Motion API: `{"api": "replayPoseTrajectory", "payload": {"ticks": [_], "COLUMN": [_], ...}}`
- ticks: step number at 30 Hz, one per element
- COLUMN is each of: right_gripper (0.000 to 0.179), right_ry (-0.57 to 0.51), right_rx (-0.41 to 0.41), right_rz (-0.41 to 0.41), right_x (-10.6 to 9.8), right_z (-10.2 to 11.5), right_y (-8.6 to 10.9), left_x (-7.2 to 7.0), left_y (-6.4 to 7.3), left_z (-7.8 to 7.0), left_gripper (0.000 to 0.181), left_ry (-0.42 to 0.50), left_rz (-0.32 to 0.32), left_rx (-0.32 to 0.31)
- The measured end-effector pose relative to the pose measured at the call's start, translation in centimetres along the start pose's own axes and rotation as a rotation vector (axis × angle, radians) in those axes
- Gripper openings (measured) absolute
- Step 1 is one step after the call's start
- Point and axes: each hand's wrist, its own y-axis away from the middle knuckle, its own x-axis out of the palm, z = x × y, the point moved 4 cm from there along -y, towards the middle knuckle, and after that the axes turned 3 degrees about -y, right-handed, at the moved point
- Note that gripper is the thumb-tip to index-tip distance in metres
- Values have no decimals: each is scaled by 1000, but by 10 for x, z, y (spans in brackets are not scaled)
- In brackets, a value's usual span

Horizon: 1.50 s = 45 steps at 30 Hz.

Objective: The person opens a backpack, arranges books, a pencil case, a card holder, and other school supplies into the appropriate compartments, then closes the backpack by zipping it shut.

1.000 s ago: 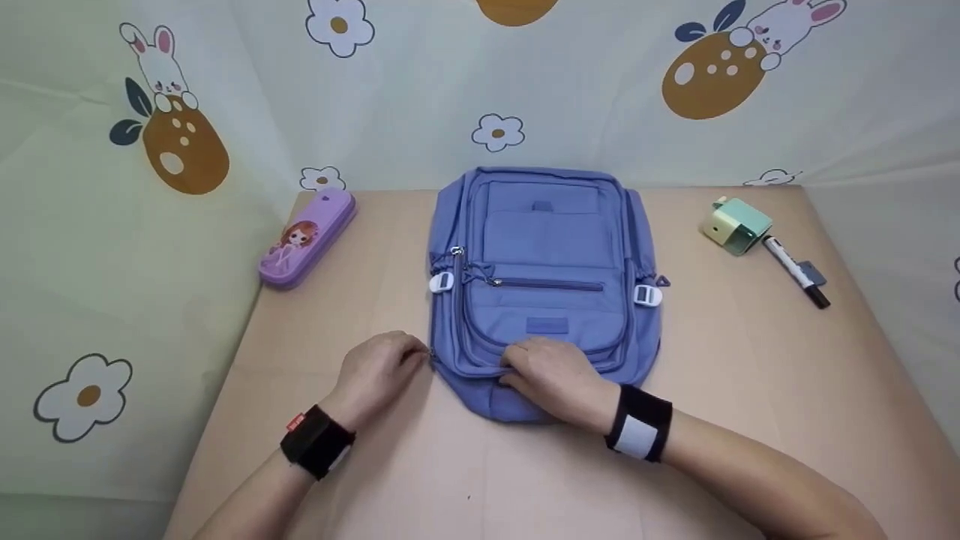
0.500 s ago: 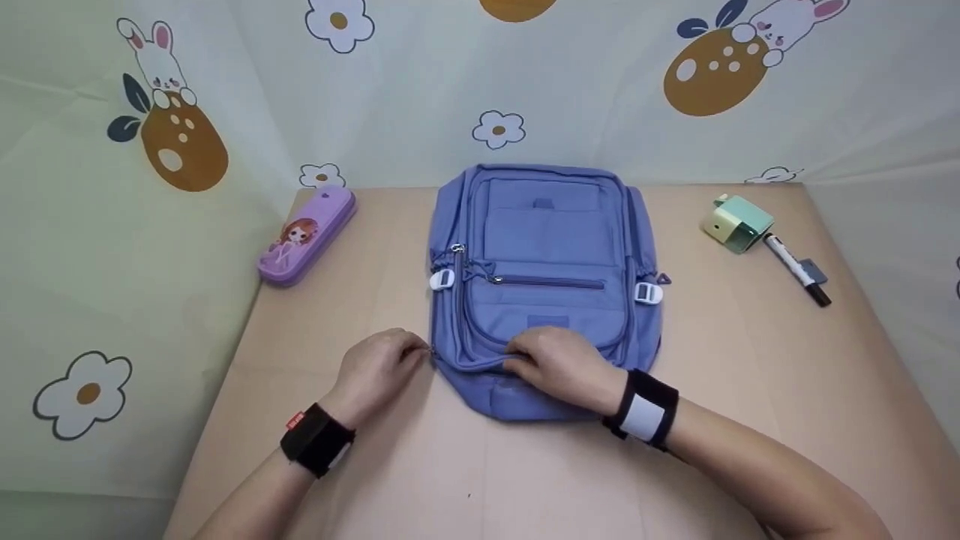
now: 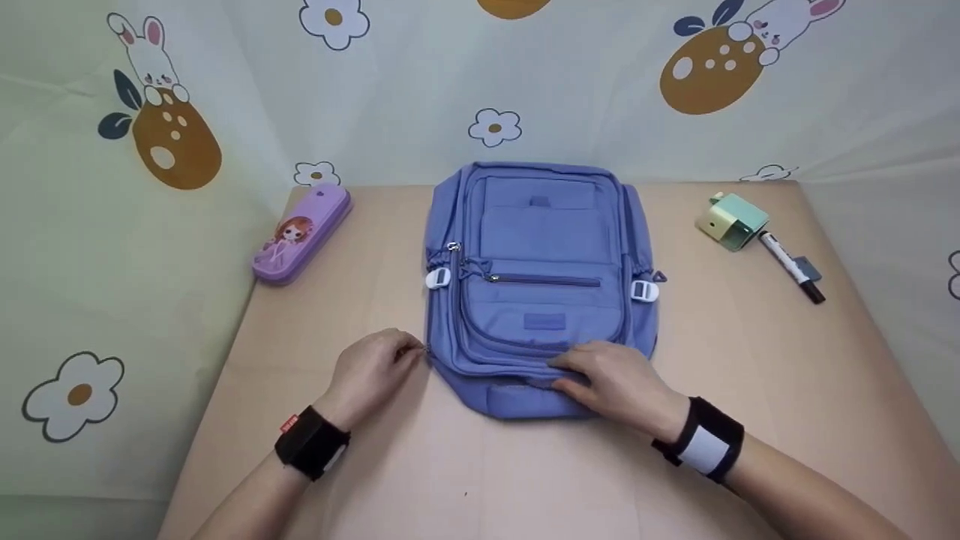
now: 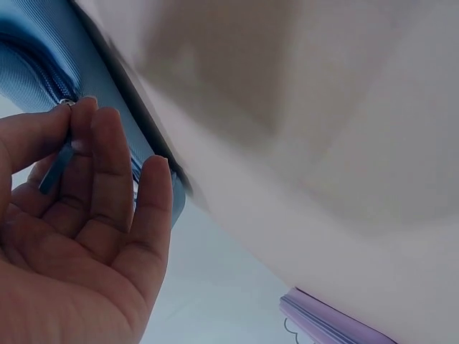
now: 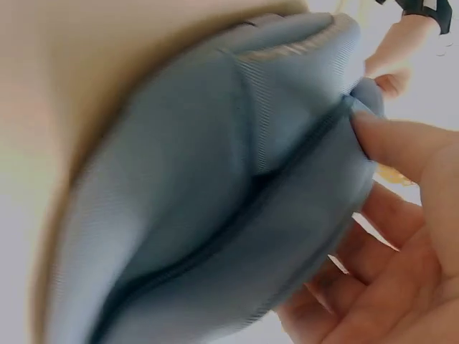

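A blue backpack [image 3: 540,236] lies front side up on the table. At its lower left edge my left hand [image 3: 375,375] pinches a zipper pull [image 4: 56,169] between thumb and fingers, with the metal slider showing just above the fingertips in the left wrist view. My right hand [image 3: 622,384] holds the fabric at the lower edge of the front compartment, right of the middle. In the right wrist view its thumb lies on one side of the fabric [image 5: 287,222] and its fingers reach along the other. A dark zipper seam runs across the bag there.
A purple pencil case [image 3: 304,234] with a doll picture lies at the back left. To the right are a green and yellow pencil sharpener [image 3: 735,221], a black and white marker [image 3: 791,264] and a small grey block [image 3: 808,268]. Patterned curtains [image 3: 405,82] enclose the table [image 3: 480,480].
My right hand has slid to the right along the backpack's lower edge. The left hand keeps its pinch on the zipper pull in about the same place.
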Motion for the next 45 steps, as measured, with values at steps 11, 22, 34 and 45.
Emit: {"api": "replayPoseTrajectory", "payload": {"ticks": [11,22,34,45], "right_gripper": [5,7,19,33], "right_ry": [39,39,-34,-46], "right_rx": [4,19,3,-60], "right_rz": [-133,-144,-98,-97], "right_x": [3,-4,-6,-18], "right_z": [-4,-2,-4,-25], "right_y": [-5,-11,-4,28], "left_x": [0,5,13,10], "left_y": [6,23,23,24], "left_z": [-10,-42,-59,-56], "left_gripper": [5,5,4,4], "left_ry": [-8,20,45,50], "left_rz": [-7,-36,0,-14], "left_rx": [23,116,167,172]}}
